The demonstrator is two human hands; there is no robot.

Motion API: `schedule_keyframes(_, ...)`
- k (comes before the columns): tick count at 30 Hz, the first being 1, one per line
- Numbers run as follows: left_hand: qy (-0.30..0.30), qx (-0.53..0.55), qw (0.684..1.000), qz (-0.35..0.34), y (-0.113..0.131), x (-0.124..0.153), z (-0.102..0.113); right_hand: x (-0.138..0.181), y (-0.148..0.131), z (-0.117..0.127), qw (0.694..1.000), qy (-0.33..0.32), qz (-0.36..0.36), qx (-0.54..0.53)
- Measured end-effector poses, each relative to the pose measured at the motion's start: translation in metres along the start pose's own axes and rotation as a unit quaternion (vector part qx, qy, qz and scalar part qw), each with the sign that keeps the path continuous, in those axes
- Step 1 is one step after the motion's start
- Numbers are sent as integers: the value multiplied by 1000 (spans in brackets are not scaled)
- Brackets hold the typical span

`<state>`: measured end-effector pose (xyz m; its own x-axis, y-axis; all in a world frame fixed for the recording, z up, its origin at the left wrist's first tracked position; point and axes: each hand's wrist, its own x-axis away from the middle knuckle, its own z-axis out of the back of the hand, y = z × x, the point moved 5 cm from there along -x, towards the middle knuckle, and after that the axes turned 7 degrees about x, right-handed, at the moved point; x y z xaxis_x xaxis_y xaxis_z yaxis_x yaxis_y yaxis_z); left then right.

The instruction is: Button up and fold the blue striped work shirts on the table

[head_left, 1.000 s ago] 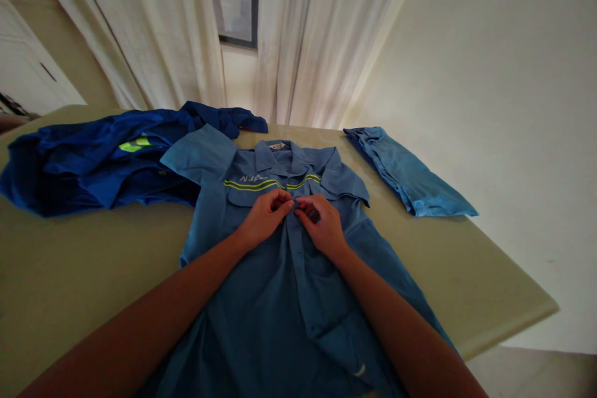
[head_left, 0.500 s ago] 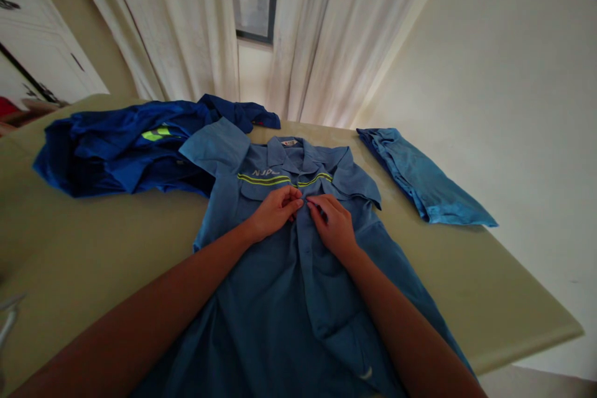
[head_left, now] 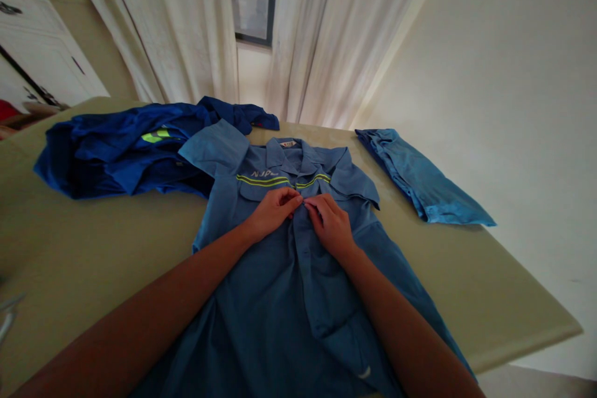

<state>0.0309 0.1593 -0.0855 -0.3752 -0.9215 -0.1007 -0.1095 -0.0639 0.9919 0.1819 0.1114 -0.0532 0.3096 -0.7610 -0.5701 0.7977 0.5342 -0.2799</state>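
Note:
A light blue short-sleeved work shirt [head_left: 261, 280] lies face up with its collar away from me. Yellow-green and dark stripes cross its chest, and white lettering sits above them on the left. My left hand [head_left: 275, 212] pinches the front edge just below the stripes. Opposite it, my right hand [head_left: 330, 222] is closed on the button placket [head_left: 304, 261], fingertips almost meeting those of the left. Whatever button lies between the fingertips is hidden. Lower down, the placket hangs in loose folds.
A crumpled dark blue garment [head_left: 121, 155] with a lime patch lies at the back left, partly under the shirt's sleeve. Folded blue clothing [head_left: 429, 180] rests on the right of the table [head_left: 504, 298]. Curtains [head_left: 186, 25] hang behind, and a white object [head_left: 8, 317] shows at the left edge.
My fingertips have drawn slightly closer together at the placket, the left fingers curling in more. The garments lie as before.

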Motion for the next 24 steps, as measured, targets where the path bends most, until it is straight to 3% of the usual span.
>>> schedule_keyframes(8,16,-73,995,-67,-4,1,1,-3,1,-6,999,-33,4,-6)
schedule_keyframes(24,37,-159,976,-143,12,10,-2,1,2,-9,996,-16,-66,-54)
